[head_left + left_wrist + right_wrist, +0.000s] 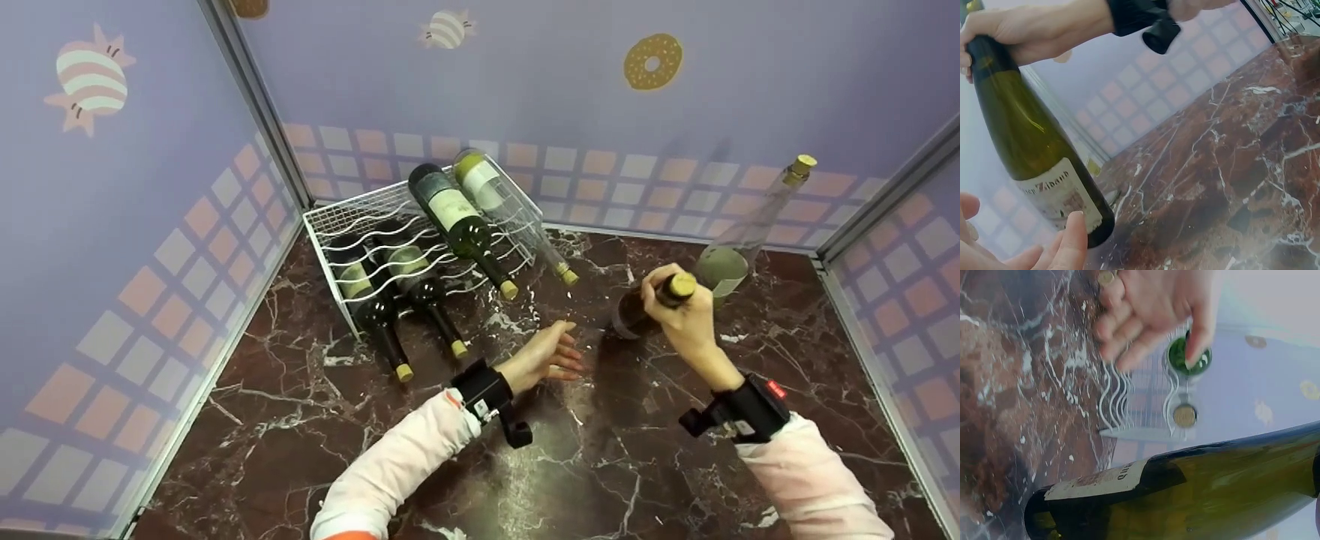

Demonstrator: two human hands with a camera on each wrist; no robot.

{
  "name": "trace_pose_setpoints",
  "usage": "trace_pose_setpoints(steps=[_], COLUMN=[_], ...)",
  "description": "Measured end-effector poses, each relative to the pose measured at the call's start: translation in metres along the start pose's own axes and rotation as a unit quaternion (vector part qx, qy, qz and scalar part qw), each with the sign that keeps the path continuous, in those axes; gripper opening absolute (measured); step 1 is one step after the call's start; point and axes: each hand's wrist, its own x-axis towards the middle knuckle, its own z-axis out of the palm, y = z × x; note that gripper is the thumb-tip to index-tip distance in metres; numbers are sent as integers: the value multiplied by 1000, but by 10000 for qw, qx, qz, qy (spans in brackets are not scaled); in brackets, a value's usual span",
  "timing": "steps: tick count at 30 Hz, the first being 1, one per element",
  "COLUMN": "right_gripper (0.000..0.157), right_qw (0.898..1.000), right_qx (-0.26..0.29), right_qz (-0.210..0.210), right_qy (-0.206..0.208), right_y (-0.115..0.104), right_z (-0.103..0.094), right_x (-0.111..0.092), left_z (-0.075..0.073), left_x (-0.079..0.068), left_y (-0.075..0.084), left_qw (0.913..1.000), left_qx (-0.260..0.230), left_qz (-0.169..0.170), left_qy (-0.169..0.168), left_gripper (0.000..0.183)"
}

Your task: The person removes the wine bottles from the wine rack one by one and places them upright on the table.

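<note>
My right hand (pixel 686 315) grips the neck of a dark green wine bottle (pixel 634 315), its cork end poking up past the fingers. The bottle slants, base low over the marble-patterned tabletop; its cream label (pixel 1064 197) shows in the left wrist view. To the left of it, my left hand (pixel 544 352) reaches toward the bottle with fingers extended and holds nothing. In the right wrist view the left hand (pixel 1157 309) appears apart from the bottle (pixel 1213 495). A white wire wine rack (pixel 337 277) stands behind at left, holding several corked bottles lying on two levels.
On the rack's top level lie a dark bottle (pixel 450 210) and a clear one (pixel 517 217), necks facing front. Another clear corked bottle (pixel 750 225) stands upright at the back right, close to the wall. Patterned panels (pixel 600 180) enclose the tabletop (pixel 300 450).
</note>
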Motion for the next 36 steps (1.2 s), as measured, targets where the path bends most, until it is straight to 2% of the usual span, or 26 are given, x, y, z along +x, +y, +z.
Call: trace_pose_setpoints(steps=[4,9,11,14,21,26,30,36], right_gripper=[6,4,14,25,21,25,26,27], right_qw=[9989,9932,9902,9883,9820,9769,9748,9722], right_qx=[-171,307,456,415,392,341,204,104], right_qz=[330,879,1022,1134,1400,1577,1645,1782], right_qy=[268,699,830,933,1203,1402,1491,1516], right_y=[9,18,18,17,25,37,46,53], right_z=[-7,-12,-13,-13,-16,-20,-24,-27], right_x=[13,32,39,50,67,75,79,83], left_z=[-6,-16,-21,-27,-39,-47,-50,-53], left_x=[-3,-6,-7,-8,-11,-13,-15,-14], left_y=[-5,-9,-10,-12,-16,-16,-17,-21], left_qw=[9999,9994,9992,9990,9981,9979,9978,9980], left_qx=[54,64,75,74,-119,-88,-28,7], left_qz=[155,332,367,415,595,647,656,631], left_qy=[-20,52,115,157,78,34,77,78], left_gripper=[50,47,46,44,32,32,24,29])
